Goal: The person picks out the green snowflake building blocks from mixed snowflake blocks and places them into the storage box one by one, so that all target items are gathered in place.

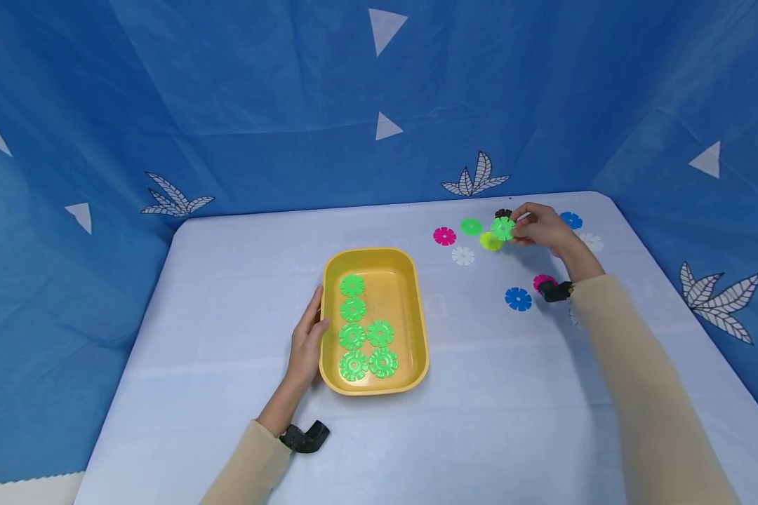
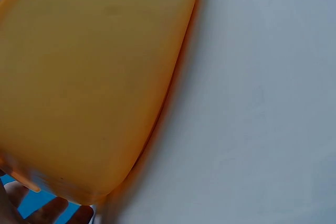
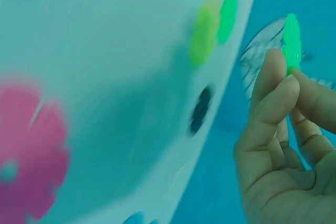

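Over far bench (image 1: 227, 280), right hand (image 1: 542, 228) grip pinches green snowflake disc (image 1: 502, 228); left hand (image 1: 306, 344), fingers straight, rests against yellow tray (image 1: 420, 330).

Loose discs lay on the pale surface (image 1: 227, 280): a pink disc (image 1: 444, 236), a white disc (image 1: 462, 255), a blue disc (image 1: 518, 299) and another blue disc (image 1: 571, 220) near the far edge. A blue patterned backdrop (image 1: 227, 105) stood behind.
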`<state>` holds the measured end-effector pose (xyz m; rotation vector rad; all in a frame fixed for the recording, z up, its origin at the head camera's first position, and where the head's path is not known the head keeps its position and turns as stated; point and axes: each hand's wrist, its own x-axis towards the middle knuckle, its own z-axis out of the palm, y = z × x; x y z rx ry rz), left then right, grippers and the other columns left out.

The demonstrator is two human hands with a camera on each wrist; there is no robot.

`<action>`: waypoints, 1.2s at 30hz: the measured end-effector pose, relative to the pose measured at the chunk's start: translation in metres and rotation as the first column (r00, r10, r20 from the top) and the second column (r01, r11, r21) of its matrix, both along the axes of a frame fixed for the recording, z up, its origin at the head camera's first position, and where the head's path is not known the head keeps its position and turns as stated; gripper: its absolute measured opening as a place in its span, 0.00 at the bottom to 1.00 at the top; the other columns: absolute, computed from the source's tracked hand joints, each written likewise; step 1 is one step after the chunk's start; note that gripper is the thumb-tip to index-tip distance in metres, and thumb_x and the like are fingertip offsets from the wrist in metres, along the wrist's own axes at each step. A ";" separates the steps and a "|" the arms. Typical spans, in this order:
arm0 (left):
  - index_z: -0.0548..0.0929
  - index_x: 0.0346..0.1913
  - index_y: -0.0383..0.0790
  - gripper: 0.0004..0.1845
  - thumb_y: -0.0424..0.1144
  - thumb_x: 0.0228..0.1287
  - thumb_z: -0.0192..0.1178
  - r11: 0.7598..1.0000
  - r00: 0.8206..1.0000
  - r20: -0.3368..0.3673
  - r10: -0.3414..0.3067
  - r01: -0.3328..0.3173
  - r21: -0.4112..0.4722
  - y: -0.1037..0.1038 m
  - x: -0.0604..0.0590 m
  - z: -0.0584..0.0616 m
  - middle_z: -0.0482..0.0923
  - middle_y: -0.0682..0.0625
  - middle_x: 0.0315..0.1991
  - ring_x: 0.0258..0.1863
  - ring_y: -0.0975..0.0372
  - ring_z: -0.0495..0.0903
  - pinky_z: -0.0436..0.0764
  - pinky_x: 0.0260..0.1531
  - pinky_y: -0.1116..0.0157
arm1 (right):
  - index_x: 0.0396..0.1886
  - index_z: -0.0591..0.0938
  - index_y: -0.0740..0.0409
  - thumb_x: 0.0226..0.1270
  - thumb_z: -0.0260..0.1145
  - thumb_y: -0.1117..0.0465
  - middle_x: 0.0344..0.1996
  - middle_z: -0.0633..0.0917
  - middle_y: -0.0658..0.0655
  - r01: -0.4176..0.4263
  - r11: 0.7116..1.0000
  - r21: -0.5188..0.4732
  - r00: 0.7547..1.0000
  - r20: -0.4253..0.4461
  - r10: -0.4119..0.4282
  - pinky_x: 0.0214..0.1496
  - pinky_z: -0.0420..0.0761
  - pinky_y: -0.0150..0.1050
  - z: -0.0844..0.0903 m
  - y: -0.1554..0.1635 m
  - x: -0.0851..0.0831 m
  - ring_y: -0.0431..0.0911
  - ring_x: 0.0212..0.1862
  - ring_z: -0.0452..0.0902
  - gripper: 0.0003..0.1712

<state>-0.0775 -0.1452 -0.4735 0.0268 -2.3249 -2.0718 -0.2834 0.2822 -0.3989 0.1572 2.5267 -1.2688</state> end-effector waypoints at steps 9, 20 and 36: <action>0.53 0.78 0.54 0.32 0.32 0.74 0.41 1.000 1.000 -0.002 -0.005 0.005 0.007 0.000 0.000 0.001 0.50 0.53 0.78 0.72 0.51 0.61 0.68 0.56 0.83 | 0.53 0.74 0.64 0.68 0.62 0.68 0.40 0.75 0.60 -0.256 0.965 -0.048 0.965 -0.066 0.253 0.39 0.84 0.38 0.025 -0.066 0.027 0.52 0.38 0.78 0.15; 0.54 0.78 0.55 0.32 0.33 0.74 0.41 1.000 1.000 0.002 0.000 0.000 0.014 0.000 0.000 0.001 0.51 0.54 0.78 0.72 0.52 0.61 0.67 0.56 0.83 | 0.45 0.76 0.64 0.65 0.59 0.75 0.34 0.77 0.62 -0.643 0.753 -0.142 0.766 -0.145 0.627 0.40 0.83 0.43 0.042 -0.158 0.053 0.57 0.34 0.80 0.10; 0.54 0.78 0.55 0.32 0.32 0.74 0.41 1.000 1.000 0.009 -0.004 0.004 0.023 0.000 0.000 0.003 0.51 0.52 0.78 0.71 0.51 0.63 0.69 0.55 0.82 | 0.41 0.74 0.61 0.63 0.60 0.76 0.29 0.78 0.58 -0.813 0.580 0.054 0.583 0.055 0.811 0.37 0.84 0.49 0.016 -0.223 0.055 0.57 0.33 0.86 0.10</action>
